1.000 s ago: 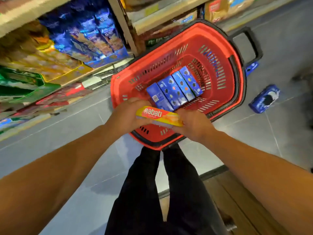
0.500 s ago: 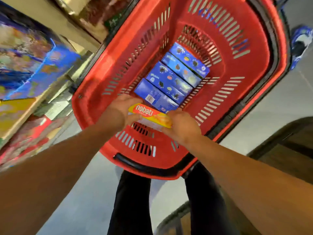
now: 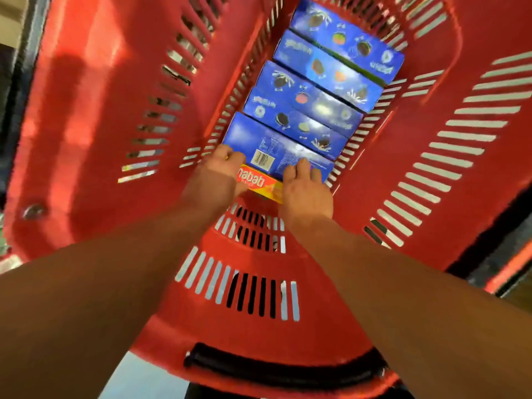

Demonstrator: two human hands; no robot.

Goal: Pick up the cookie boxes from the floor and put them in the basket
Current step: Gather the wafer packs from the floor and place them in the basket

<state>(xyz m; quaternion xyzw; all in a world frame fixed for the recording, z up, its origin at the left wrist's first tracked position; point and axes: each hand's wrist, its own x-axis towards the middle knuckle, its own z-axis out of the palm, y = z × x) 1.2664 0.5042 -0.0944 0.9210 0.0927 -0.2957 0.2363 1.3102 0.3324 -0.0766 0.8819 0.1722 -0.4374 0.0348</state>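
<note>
Head view, right down inside the red basket (image 3: 86, 116), and both hands are on the yellow-and-red nabati box (image 3: 259, 184). The left hand (image 3: 214, 180) grasps its left end, fingers curled over the far edge; the right hand (image 3: 305, 188) holds the right end, fingertips reaching onto the nearest blue box (image 3: 276, 145). The nabati box sits low at the basket floor, just in front of that blue box and touching it, with the row of blue cookie boxes (image 3: 325, 79) lined up beyond. It looks like light, stiff cardboard, slim and long, probably glossy enough to slide, and the wafers inside would likely crush under a squeeze. Holding it at the two short ends suits it well. By my read, this is the set-down.
</note>
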